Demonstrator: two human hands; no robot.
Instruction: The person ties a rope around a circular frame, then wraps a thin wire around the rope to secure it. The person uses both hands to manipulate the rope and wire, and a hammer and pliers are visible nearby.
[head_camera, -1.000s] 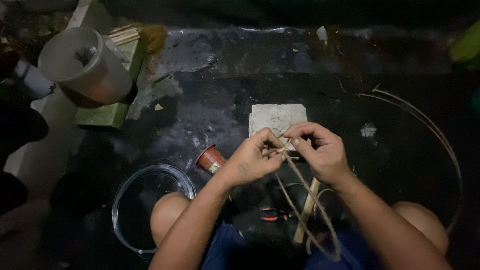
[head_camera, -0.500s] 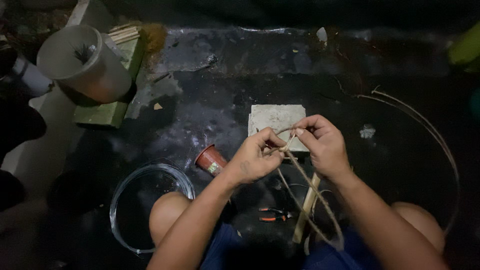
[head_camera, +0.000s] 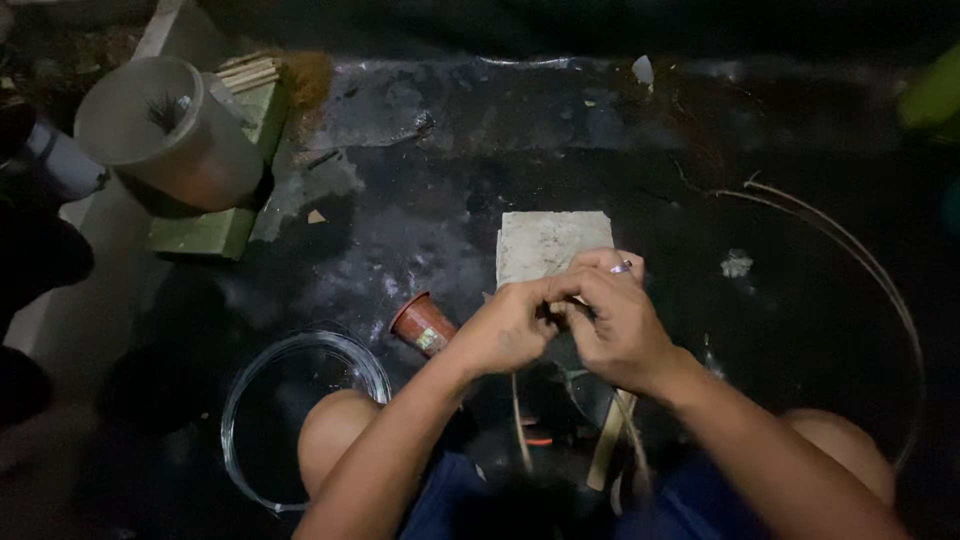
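Thin, pale cane strips (head_camera: 612, 440) are held where the left hand (head_camera: 510, 330) and right hand (head_camera: 620, 325) are pressed together, so their upper ends are hidden. Below the hands, the strips are seen hanging down between the knees: one flat, wider strip slanting left, and thinner ones curved beside it.

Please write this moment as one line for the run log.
left hand: pinching thin pale cane strips | right hand: touching left, same strips | nearby: square grey stone slab, small red cup on its side | floor: dark
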